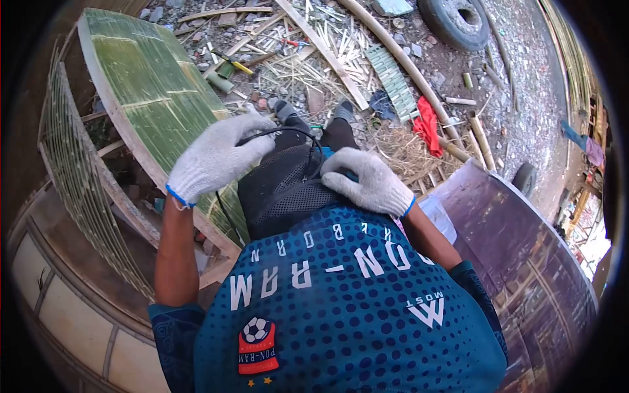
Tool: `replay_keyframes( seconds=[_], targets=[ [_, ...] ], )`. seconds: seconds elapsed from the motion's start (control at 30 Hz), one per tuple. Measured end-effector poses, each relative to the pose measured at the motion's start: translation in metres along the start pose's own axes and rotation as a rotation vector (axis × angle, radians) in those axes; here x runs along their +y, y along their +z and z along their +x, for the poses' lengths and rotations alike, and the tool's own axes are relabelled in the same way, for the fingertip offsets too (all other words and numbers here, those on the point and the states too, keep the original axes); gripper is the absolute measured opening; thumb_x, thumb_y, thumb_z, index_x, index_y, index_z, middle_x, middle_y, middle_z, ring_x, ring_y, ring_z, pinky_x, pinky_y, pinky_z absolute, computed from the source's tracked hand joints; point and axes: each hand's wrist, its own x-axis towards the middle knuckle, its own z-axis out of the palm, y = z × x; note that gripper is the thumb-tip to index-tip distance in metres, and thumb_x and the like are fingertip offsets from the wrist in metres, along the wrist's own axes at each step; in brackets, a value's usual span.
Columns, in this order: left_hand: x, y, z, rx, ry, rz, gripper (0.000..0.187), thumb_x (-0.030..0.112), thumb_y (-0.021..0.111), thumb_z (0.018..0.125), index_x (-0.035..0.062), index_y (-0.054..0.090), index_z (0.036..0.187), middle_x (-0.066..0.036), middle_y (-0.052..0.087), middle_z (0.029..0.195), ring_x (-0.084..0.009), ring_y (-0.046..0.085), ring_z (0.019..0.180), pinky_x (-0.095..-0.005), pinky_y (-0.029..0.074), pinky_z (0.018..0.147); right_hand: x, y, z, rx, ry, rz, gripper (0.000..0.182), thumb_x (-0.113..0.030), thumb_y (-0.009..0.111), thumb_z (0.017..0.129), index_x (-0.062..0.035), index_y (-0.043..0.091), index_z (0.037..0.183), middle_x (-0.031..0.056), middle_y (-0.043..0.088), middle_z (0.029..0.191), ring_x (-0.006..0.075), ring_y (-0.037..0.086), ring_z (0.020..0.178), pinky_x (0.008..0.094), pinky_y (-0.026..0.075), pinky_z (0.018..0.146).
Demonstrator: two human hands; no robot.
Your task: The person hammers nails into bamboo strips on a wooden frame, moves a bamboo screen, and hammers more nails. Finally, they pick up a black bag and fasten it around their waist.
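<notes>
My left hand (pixel 219 154), in a white knitted glove with a blue cuff edge, is closed on a thin black cable (pixel 272 132) that loops towards the middle. My right hand (pixel 368 180), gloved the same way, rests with bent fingers at the right edge of a black mesh bag (pixel 288 196) in front of my waist. Whether its fingers hold anything is hidden. The bag lies against my blue-green shirt (pixel 354 295), and more of the cable hangs down left of it.
A green woven bamboo panel (pixel 151 78) in a wooden frame leans at the left. Bamboo poles (pixel 400 56), split strips, a yellow-handled tool (pixel 242 67), a red cloth (pixel 427 128) and a tire (pixel 458 23) lie ahead. A brown sheet (pixel 511 242) stands at the right.
</notes>
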Motion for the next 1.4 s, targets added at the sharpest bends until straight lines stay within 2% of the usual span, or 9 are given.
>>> replay_keyframes(
  seconds=[0.07,0.1,0.23,0.33,0.47,0.63,0.97,1.27,1.4],
  targets=[
    [-0.013,0.018,0.003,0.072,0.027,0.001,0.051,0.029,0.067,0.093,-0.0005,0.063,0.134,-0.008,0.066,0.096,-0.0148,0.062,0.085,-0.0309,0.052,0.078,-0.013,0.007,-0.002,0.016,-0.116,-0.241,0.018,-0.019,0.073,0.092,-0.0028,0.072,0.100,0.0137,0.071,0.097,0.0317,0.069,0.093,0.0398,0.055,0.086],
    [-0.002,0.020,0.000,-0.017,-0.123,-0.077,0.063,0.037,0.070,0.092,-0.0031,0.058,0.139,-0.020,0.071,0.118,-0.0259,0.069,0.107,-0.0337,0.052,0.097,-0.014,0.013,0.000,-0.010,-0.158,-0.196,0.016,-0.017,0.073,0.091,-0.0029,0.072,0.100,0.0137,0.071,0.096,0.0318,0.069,0.093,0.0403,0.055,0.086],
    [-0.019,0.044,0.007,-0.048,0.010,0.133,0.107,0.060,0.079,0.073,-0.0057,0.042,0.150,-0.033,0.050,0.146,-0.0412,0.052,0.135,-0.0423,0.043,0.113,-0.033,0.012,-0.001,-0.095,-0.307,-0.092,0.015,-0.011,0.071,0.091,-0.0032,0.073,0.104,0.0137,0.071,0.095,0.0313,0.070,0.094,0.0414,0.055,0.087],
    [-0.016,0.048,0.004,-0.140,0.037,0.311,0.113,0.061,0.081,0.076,-0.0040,0.034,0.155,-0.033,0.036,0.157,-0.0425,0.040,0.146,-0.0451,0.035,0.119,-0.038,0.008,-0.005,-0.169,-0.322,-0.098,0.016,-0.010,0.069,0.092,-0.0028,0.073,0.106,0.0138,0.072,0.095,0.0303,0.070,0.094,0.0414,0.055,0.088],
    [0.008,0.041,0.003,-0.277,0.082,0.386,0.114,0.061,0.083,0.072,-0.0015,0.035,0.154,-0.033,0.041,0.152,-0.0465,0.042,0.142,-0.0489,0.039,0.117,-0.038,0.004,-0.007,-0.282,-0.301,-0.061,0.021,-0.013,0.069,0.095,-0.0030,0.071,0.114,0.0145,0.067,0.109,0.0298,0.066,0.106,0.0402,0.051,0.097],
    [0.021,0.060,0.005,0.018,0.135,0.638,0.068,0.030,0.077,0.073,-0.0008,0.055,0.129,-0.026,0.057,0.129,-0.0432,0.062,0.116,-0.0504,0.057,0.093,-0.045,-0.001,0.001,-0.413,-0.309,-0.078,0.025,-0.014,0.068,0.097,-0.0051,0.070,0.120,0.0137,0.066,0.116,0.0296,0.062,0.114,0.0407,0.048,0.103],
    [0.025,0.037,0.001,-0.157,0.142,0.744,0.025,0.015,0.060,0.080,-0.0021,0.060,0.099,-0.026,0.069,0.089,-0.0426,0.070,0.087,-0.0505,0.057,0.077,-0.044,-0.004,0.001,-0.534,-0.330,0.172,0.015,-0.016,0.063,0.100,-0.0030,0.066,0.106,0.0140,0.068,0.129,0.0295,0.062,0.121,0.0404,0.047,0.105],
    [0.004,0.052,0.010,0.182,0.379,0.784,0.020,0.011,0.059,0.083,-0.0038,0.059,0.097,-0.026,0.068,0.086,-0.0422,0.071,0.084,-0.0494,0.058,0.075,-0.050,0.001,0.004,-0.541,-0.372,0.075,0.024,-0.025,0.064,0.100,-0.0039,0.071,0.108,0.0154,0.073,0.111,0.0307,0.070,0.103,0.0422,0.052,0.093],
    [0.007,0.031,-0.019,0.001,0.130,0.734,0.024,0.017,0.060,0.083,-0.0035,0.060,0.095,-0.025,0.068,0.083,-0.0415,0.070,0.083,-0.0493,0.058,0.075,-0.064,0.010,-0.007,-0.443,-0.161,0.068,0.038,-0.035,0.063,0.101,-0.0041,0.069,0.123,0.0191,0.071,0.114,0.0343,0.068,0.108,0.0427,0.051,0.097]
  ],
)
